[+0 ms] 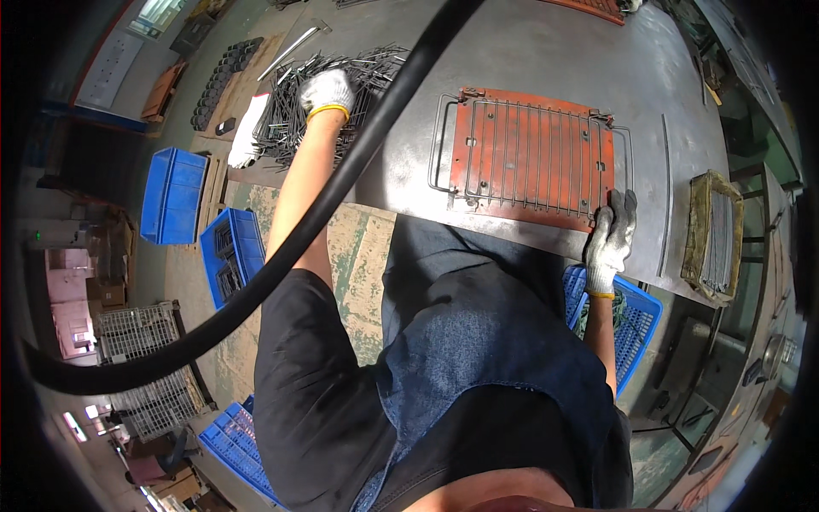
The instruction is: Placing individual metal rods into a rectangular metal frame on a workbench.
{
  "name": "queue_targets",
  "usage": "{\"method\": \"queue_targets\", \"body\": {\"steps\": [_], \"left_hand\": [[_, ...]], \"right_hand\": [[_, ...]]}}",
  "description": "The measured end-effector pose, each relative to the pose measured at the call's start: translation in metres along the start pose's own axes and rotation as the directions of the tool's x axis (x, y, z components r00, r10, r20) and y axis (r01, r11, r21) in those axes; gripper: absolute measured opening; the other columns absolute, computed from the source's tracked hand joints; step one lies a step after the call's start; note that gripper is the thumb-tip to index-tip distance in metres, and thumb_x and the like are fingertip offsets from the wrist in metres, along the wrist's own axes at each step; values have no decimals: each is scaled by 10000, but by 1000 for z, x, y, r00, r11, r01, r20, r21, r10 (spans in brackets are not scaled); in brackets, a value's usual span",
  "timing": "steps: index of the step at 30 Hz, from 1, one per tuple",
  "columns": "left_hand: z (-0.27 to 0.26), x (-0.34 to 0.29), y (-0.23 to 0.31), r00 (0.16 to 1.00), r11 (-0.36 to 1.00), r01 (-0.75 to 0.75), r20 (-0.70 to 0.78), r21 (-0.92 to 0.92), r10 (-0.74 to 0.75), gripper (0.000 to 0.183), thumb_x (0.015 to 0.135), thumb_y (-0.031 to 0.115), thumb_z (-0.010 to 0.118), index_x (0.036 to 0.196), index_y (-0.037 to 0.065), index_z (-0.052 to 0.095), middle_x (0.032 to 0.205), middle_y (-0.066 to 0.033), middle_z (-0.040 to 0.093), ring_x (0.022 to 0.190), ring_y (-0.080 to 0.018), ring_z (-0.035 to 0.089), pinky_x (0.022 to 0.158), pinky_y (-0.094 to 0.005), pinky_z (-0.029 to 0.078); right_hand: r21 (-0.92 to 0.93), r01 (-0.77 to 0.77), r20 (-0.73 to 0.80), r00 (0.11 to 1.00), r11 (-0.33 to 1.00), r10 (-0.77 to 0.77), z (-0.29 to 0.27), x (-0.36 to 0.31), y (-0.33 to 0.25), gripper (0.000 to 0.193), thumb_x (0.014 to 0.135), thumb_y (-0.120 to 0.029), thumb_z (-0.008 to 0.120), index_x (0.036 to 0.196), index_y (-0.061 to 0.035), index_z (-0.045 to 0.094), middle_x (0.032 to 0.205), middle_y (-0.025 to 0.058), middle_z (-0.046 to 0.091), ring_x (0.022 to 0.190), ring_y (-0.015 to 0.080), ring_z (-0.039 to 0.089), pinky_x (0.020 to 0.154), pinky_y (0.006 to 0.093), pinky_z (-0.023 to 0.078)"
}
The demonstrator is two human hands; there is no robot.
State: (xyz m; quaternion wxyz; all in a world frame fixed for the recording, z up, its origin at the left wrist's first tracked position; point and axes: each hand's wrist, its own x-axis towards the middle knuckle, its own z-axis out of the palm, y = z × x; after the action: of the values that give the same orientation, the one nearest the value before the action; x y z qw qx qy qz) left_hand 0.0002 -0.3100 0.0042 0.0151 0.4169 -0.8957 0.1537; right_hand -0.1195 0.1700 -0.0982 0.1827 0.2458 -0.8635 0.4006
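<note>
My left hand (327,92), in a white knit glove with a yellow cuff, reaches into a loose pile of thin dark metal rods (286,119). Its fingers curl down onto the rods, and their tips are hidden. At the near right corner of an orange-red jig plate (533,162) rests my right hand (611,243), gloved the same way, with grey-coated fingers stretched out along the plate's edge. A wire rack (503,149) of parallel rods lies on the plate, with a wire loop standing out at either side.
A thick black cable (350,175) crosses the view diagonally. Left of the rods lie a white glove (248,132) and a hammer-like tool (294,49). Blue crates (173,196) stand at the left, a blue basket (640,328) below my right hand. A rod-filled box (715,239) sits right.
</note>
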Motion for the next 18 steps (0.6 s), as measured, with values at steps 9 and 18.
{"method": "queue_targets", "body": {"steps": [9,18], "left_hand": [[-30,22,-28,975,942,93,221,-321,-21,407,812,399,628,938,21,708,946,-206,690,918,-279,683,789,-377,533],[-76,-115,105,819,-463,523,272,-715,505,319,876,267,680,1010,-15,613,770,-68,623,615,-173,611,525,-321,531]], "right_hand": [[-72,-31,95,995,997,38,-48,18,-15,373,916,-208,578,1271,-98,545,1310,137,531,1230,292,500,1001,392,415],[321,1,448,881,947,-153,-4,5,-102,463,759,-136,734,1199,-147,589,1191,113,590,920,257,644,751,351,552]]}}
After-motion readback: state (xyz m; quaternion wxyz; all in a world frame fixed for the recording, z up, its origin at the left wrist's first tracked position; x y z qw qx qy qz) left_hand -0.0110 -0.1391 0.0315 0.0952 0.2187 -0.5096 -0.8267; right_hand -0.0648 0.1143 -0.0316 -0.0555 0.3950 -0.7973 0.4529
